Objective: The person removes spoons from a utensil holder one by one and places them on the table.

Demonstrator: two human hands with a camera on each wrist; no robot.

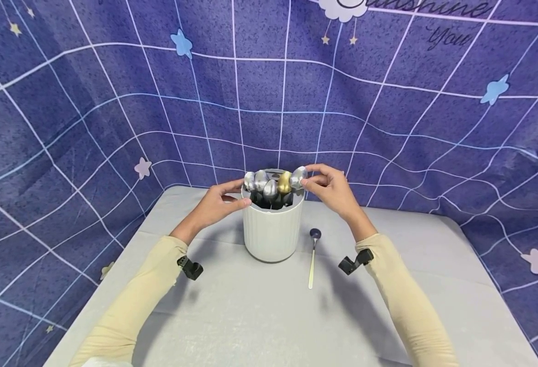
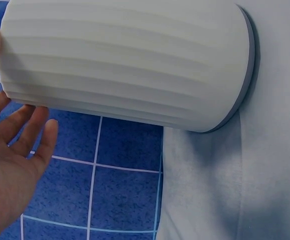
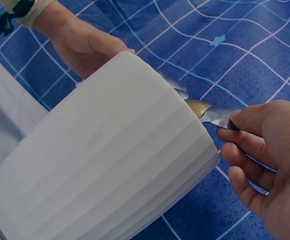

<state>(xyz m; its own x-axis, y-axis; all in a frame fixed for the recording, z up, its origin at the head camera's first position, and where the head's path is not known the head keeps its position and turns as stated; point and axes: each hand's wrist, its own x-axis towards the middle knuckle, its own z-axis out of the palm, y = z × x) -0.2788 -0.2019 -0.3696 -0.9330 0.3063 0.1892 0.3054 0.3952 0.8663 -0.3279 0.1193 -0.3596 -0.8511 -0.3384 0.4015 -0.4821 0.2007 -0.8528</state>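
A white ribbed utensil holder [image 1: 272, 232] stands upright on the table. Several spoons stick out of it bowl-up, silver ones [image 1: 270, 190] and a gold one [image 1: 284, 182]. My left hand [image 1: 218, 205] holds the holder at its upper left side, thumb at the near rim; in the left wrist view its fingers [image 2: 30, 127] curve lightly against the wall. At the right rim, my right hand [image 1: 330, 188] pinches the bowl of a silver spoon [image 3: 219, 117] between thumb and index finger, the other fingers loosely bent. The spoons' handles are hidden inside the holder.
A thin spoon with a dark bowl and pale handle [image 1: 313, 257] lies on the table to the right of the holder. The table has a light grey cloth [image 1: 232, 316]. Behind hangs a blue curtain [image 1: 269, 86] with a grid and stars.
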